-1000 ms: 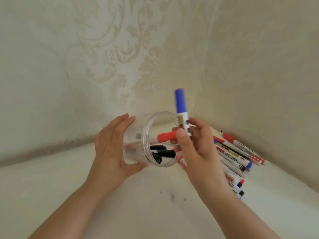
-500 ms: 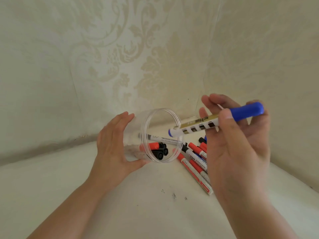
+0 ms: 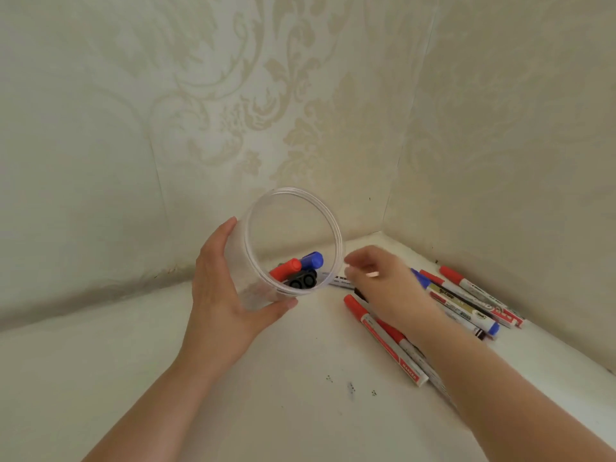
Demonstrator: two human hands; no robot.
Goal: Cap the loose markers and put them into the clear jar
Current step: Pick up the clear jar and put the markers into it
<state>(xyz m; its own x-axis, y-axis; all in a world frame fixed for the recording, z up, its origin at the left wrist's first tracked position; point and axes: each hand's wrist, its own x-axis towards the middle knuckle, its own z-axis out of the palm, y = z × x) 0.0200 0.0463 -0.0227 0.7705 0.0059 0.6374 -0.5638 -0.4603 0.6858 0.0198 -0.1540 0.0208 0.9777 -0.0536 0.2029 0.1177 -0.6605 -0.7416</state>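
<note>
My left hand point(image 3: 221, 295) grips the clear jar point(image 3: 293, 208), tilted with its mouth towards me and to the right. Inside it lie a blue-capped marker point(image 3: 312, 260), a red-capped marker point(image 3: 286, 269) and black-capped markers point(image 3: 302, 281). My right hand point(image 3: 386, 285) hovers just right of the jar's mouth, blurred, fingers loosely apart and holding nothing. Below and right of that hand, a pile of capped loose markers point(image 3: 466, 300) lies in the corner. A red-capped marker point(image 3: 383, 338) lies nearest to me, partly under my right forearm.
Two patterned beige walls meet in a corner point(image 3: 383, 228) behind the jar. The white surface point(image 3: 300, 411) carries a few small dark specks point(image 3: 350, 386) in front of me.
My right hand held a blue-capped marker a moment ago; that marker now lies in the jar, and the hand has dropped towards the pile with nothing in it. The jar stays in my left hand.
</note>
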